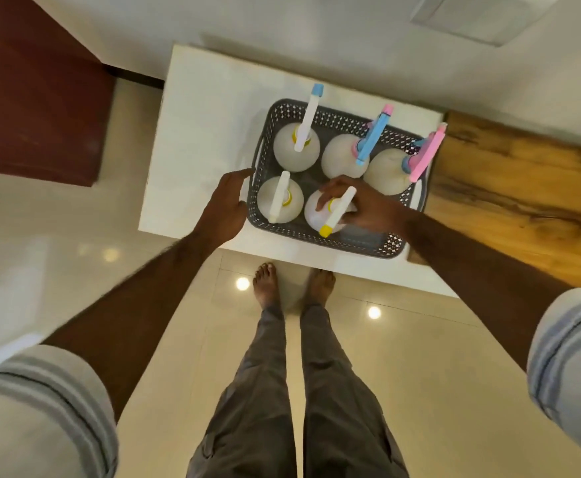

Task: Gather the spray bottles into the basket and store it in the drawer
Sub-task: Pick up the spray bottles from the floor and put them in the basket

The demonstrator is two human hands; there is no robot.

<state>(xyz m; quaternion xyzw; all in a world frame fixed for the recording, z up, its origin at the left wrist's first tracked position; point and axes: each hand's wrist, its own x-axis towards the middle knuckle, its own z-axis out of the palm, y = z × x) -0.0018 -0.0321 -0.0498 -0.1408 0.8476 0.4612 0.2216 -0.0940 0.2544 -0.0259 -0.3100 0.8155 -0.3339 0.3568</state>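
While our right hand (pixel 358 205) is wrapped over the shoulder of the fifth spray bottle (pixel 327 215), the one with the yellow-tipped nozzle, we are setting it into the grey basket (pixel 368 241) at about 6 o'clock of the basket's middle. Four other bottles already stand inside: two along the far side at 11 and 12 o'clock, a pink-nozzled one at 2 o'clock, and a white-nozzled one at 9 o'clock. Our left hand (pixel 227 201) is loose, fingers spread, just beside the basket's left handle (pixel 257 157) without gripping it.

To do this well, we judge the bottle should go down upright into the free space at the near side, nozzle turned so it does not knock its neighbour's trigger. We should let go only once the base sits flat. The basket rests on a white tabletop (pixel 206 125), near its 3 o'clock edge, so our left hand would do well to steady the rim. No drawer is in sight yet; storing comes after.
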